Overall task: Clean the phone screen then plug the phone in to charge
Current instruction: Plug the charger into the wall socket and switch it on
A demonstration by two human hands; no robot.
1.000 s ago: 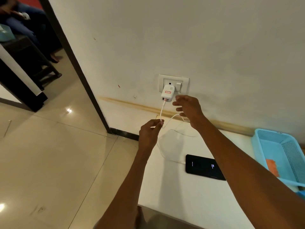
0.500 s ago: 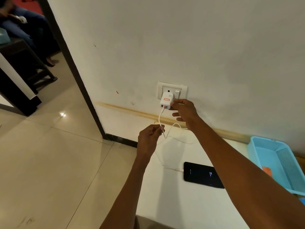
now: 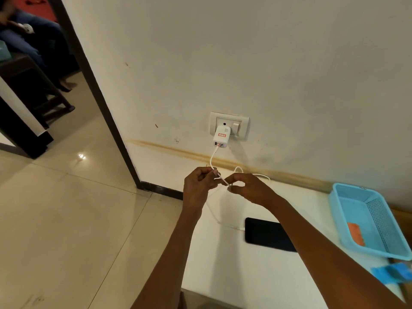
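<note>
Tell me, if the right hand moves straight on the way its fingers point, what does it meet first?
The right hand points leftward at the left hand, so probably that hand's fingers, both pinching the white charging cable. Depth is unclear.

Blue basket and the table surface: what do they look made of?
Blue basket: apparently moulded plastic, matte, judging by its fine mesh walls and solid rim. Table: smooth white top, probably laminate, with a soft sheen; the core is not visible.
</note>
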